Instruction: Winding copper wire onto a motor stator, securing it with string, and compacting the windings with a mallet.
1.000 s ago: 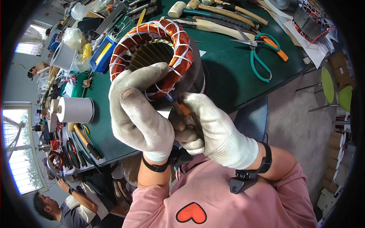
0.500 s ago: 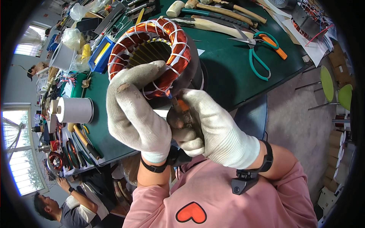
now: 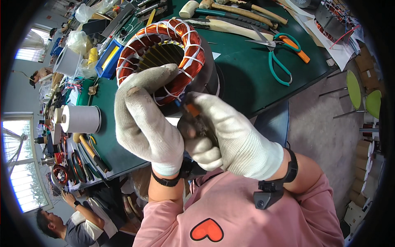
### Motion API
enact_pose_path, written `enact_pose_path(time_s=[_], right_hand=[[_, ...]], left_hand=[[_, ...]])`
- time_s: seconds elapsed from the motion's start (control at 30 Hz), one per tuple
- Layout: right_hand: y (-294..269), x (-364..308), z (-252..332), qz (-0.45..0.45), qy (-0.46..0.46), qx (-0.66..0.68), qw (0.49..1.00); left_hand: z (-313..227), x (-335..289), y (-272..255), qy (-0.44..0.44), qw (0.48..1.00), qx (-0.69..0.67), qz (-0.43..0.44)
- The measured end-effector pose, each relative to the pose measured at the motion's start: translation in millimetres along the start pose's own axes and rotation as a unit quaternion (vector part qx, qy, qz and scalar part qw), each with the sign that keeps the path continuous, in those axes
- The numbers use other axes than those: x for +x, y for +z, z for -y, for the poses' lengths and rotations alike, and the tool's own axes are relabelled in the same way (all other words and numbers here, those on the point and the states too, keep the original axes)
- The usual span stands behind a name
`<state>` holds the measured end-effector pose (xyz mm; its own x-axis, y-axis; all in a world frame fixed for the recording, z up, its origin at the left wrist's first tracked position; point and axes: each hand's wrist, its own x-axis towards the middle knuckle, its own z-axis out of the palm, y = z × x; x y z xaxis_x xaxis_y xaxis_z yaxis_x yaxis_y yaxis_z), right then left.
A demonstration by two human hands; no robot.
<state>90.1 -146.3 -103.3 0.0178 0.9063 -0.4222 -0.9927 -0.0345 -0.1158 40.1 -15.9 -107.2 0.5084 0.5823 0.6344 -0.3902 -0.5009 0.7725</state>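
Observation:
A motor stator (image 3: 212, 70) stands on the green bench, its copper winding ring (image 3: 193, 39) laced with white cord. My left hand (image 3: 144, 111), in a white work glove, is closed over the near side of the ring, with its index finger lying across the opening. What its thumb presses on is hidden. Just right of it, my gloved right hand (image 3: 234, 131) is closed around a lighter (image 3: 192, 110), of which a small orange part shows. A bluish glow, seemingly a flame, lies between the lighter and the lower edge of the winding.
Green-handled scissors (image 3: 277, 55) and several hammers (image 3: 242, 14) lie on the bench beyond the stator. At left stand a white cord spool (image 3: 82, 119), a blue box (image 3: 109, 59) and pliers among other hand tools. Another person (image 3: 78, 222) works at lower left.
My right hand and the lighter have shifted slightly left and up along the winding's lower edge. The left hand has barely moved.

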Motion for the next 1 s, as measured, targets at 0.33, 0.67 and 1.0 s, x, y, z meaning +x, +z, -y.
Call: enact_pose_path(time_s=[0.33,0.67,1.0], right_hand=[[-62.4,-14.5,93.8,-0.180,-0.479,-0.515,0.688],[-116.8,-1.2,46.8,-0.271,-0.481,-0.758,0.346],[-109.1,26.5,27.6,-0.318,-0.365,-0.848,0.216]], left_hand=[[-20.6,28.9,-23.4,0.176,0.879,0.346,0.275],[-29.4,18.6,-61.4,0.229,0.920,0.306,0.092],[-24.8,28.5,-58.5,0.310,0.875,0.321,0.187]])
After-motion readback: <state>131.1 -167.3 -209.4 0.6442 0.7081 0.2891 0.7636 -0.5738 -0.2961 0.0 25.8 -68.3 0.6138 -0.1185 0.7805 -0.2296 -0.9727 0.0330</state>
